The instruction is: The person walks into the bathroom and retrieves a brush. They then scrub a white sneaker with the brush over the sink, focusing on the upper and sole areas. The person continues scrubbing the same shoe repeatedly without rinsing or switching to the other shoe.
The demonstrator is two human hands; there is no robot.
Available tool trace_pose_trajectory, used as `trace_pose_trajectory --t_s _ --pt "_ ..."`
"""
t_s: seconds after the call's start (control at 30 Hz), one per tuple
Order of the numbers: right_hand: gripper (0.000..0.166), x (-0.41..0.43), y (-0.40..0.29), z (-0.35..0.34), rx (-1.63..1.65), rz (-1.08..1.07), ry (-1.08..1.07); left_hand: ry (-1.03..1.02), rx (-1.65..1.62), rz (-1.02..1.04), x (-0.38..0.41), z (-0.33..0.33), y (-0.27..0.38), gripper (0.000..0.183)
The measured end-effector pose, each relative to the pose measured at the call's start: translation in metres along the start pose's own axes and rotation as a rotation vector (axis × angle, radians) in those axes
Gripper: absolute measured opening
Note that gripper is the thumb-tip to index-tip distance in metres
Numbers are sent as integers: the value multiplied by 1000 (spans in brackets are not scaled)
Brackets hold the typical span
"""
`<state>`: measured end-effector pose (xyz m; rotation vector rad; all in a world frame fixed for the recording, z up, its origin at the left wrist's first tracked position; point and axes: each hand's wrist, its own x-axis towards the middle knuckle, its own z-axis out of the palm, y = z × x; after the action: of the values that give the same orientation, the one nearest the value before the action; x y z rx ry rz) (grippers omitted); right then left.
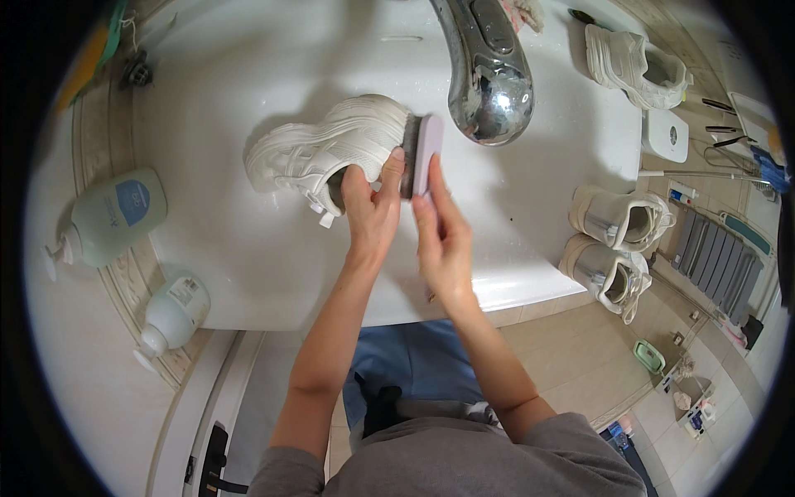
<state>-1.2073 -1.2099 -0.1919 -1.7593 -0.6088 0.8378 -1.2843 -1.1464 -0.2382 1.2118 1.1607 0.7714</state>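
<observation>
A white sneaker (335,136) is held on its side over a white washbasin (261,267). My left hand (377,205) grips it at the heel, with the thumb side against the upper and fingers partly inside the opening. In my right hand (446,239) is a scrubbing brush (427,155) with a pale lilac back and dark bristles. Its bristles touch the heel end of the sneaker's sole and upper. The fingers of my left hand inside the shoe are hidden.
A chrome faucet (494,93) overhangs the basin just right of the brush. Two pump bottles, a green one (121,211) and a paler one (177,310), stand along the left ledge. On the right rim sit more white sneakers (640,68), including a pair (615,217), beside a white box (664,135).
</observation>
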Motion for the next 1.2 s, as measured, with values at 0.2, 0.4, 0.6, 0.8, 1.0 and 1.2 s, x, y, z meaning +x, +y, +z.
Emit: trace_pose_trajectory --t_s 0.2,0.4,0.6,0.8,1.0,1.2 --pt "47 8 8 -3 -92 20 -3 -101 118 66 -4 -4 -19 24" --pt "46 8 16 -15 -318 -17 -105 -65 -247 -387 4 -11 -19 24" --pt "43 10 36 -35 -488 -90 -257 -54 -439 -422 6 -11 -20 37" --pt "46 20 25 -37 -611 -38 -356 -7 -324 -576 1 -8 -27 38" --pt "44 11 29 -42 -509 -141 -313 53 -362 -526 -2 -3 -26 44" --pt "46 21 9 -27 -605 -143 -409 17 -318 -539 0 -8 -25 45"
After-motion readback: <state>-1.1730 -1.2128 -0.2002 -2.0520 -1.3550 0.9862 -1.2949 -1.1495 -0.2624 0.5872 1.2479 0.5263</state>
